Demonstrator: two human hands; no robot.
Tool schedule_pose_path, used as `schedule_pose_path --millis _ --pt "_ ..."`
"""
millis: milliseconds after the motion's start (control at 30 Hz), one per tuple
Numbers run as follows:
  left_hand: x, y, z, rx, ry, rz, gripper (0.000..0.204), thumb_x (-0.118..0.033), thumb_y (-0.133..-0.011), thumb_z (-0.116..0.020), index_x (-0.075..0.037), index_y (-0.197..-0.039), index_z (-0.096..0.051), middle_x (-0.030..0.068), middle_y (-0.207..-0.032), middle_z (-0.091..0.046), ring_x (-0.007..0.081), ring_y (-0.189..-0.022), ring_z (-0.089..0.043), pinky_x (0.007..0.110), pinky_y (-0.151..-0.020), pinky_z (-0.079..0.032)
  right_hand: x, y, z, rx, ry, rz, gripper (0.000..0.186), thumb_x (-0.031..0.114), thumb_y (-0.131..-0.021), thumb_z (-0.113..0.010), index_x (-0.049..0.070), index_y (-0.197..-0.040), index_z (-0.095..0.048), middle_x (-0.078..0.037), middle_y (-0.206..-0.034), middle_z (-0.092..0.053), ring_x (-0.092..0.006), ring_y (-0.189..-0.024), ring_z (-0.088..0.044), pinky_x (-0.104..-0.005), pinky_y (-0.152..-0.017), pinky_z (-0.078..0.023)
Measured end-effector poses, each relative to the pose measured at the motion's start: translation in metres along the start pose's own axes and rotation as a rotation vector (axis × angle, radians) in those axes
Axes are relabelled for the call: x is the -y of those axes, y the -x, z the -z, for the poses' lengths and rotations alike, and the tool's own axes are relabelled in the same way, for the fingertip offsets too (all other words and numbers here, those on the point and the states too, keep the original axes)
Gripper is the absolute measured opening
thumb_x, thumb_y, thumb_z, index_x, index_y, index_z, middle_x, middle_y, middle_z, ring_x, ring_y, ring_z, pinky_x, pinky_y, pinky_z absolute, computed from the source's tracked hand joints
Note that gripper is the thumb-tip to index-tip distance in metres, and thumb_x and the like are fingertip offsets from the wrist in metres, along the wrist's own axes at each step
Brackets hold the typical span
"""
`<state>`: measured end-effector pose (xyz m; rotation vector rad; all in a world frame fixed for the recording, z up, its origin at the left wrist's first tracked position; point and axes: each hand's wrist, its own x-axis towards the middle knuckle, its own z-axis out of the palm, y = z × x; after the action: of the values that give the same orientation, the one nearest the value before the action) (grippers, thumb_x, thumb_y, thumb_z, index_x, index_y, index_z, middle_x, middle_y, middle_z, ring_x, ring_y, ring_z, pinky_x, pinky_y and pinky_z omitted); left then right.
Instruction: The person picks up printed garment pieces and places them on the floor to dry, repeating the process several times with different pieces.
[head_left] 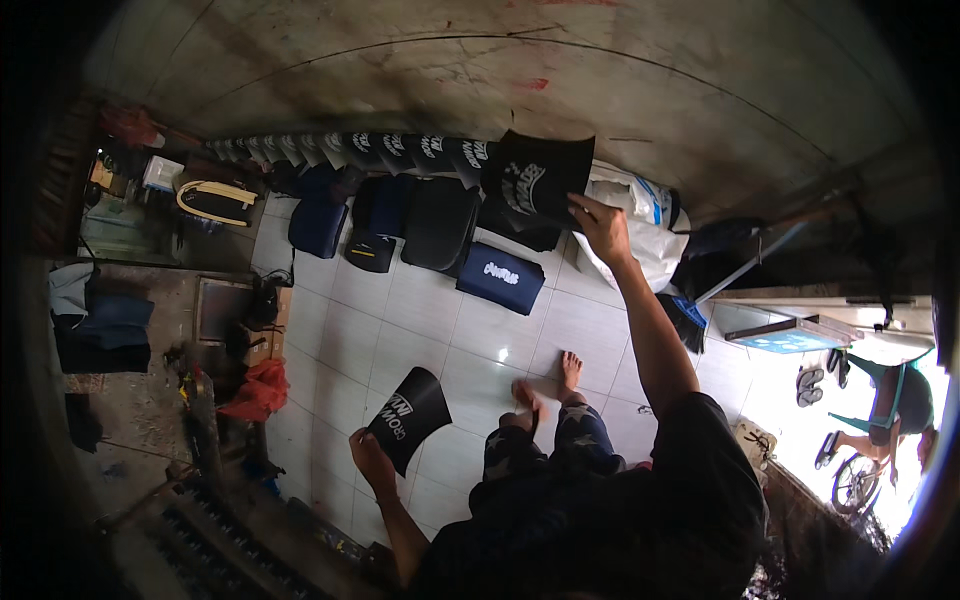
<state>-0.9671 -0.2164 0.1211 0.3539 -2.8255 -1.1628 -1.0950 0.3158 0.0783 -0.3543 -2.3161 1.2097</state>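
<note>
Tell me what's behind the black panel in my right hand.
Past the black panel in your right hand, the wall shows above and a white bag at its right edge. What lies directly behind the panel is covered.

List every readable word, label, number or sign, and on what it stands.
Wording placed, not copied:
White lettering: black panel in left hand.
White lettering: other black panel, in right hand.
White lettering: panel row along the wall; farthest too small to read.
White lettering: folded navy item on the floor.
Blue marks: white bag; too blurred to read.
</note>
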Motion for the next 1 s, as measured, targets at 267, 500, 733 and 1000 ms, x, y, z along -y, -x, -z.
schedule_pose_path --millis 267,500,733,1000 --pt "-0.008 -0.067 -0.044 -0.055 -0.116 -0.066 0.025 -0.015 -0.092 -0.042 0.006 -0.103 -0.048 0.0149 -0.093 -0.054 0.0208 -0.084 -0.052 0.032 -0.077 -0.042 -0.108 -0.091 -0.079 -0.109 0.144 -0.258 0.042 0.02 -0.076 -0.067 0.012 -0.116 -0.058 -0.02 -0.087 -0.064 -0.0298 -0.082 -0.065 -0.0341 -0.069 -0.049" --pt "-0.047 -0.132 -0.089 0.085 0.175 0.021 0.02 -0.01 -0.092 -0.043 0.005 -0.104 -0.048 0.0168 -0.091 -0.055 0.021 -0.083 -0.054 0.031 -0.077 -0.042 -0.176 -0.089 -0.103 -0.148 -0.023 -0.413 0.043 0.021 -0.076 -0.068 0.009 -0.117 -0.058 -0.017 -0.08 -0.066 -0.0205 -0.069 -0.063 -0.0304 -0.065 -0.048" --pt "-0.153 -0.138 -0.134 0.197 -0.029 -0.043 0.021 -0.009 -0.09 -0.043 0.005 -0.104 -0.051 0.0147 -0.092 -0.055 0.02 -0.084 -0.053 0.03 -0.076 -0.042 -0.163 -0.086 -0.083 -0.095 -0.133 -0.421 0.046 0.014 -0.078 -0.065 0.008 -0.123 -0.052 -0.013 -0.079 -0.067 -0.0144 -0.067 -0.061 -0.0299 -0.062 -0.047" --pt "-0.259 -0.112 -0.195 0.534 0.327 -0.047 0.024 -0.011 -0.092 -0.044 0.002 -0.111 -0.046 0.0116 -0.098 -0.058 0.0151 -0.087 -0.055 0.028 -0.077 -0.042 -0.064 -0.003 -0.023 0.517 -0.75 -0.551 0.087 0.018 -0.077 -0.07 0.005 -0.142 -0.014 -0.014 -0.101 -0.062 -0.0219 -0.087 -0.06 -0.0336 -0.08 -0.046"
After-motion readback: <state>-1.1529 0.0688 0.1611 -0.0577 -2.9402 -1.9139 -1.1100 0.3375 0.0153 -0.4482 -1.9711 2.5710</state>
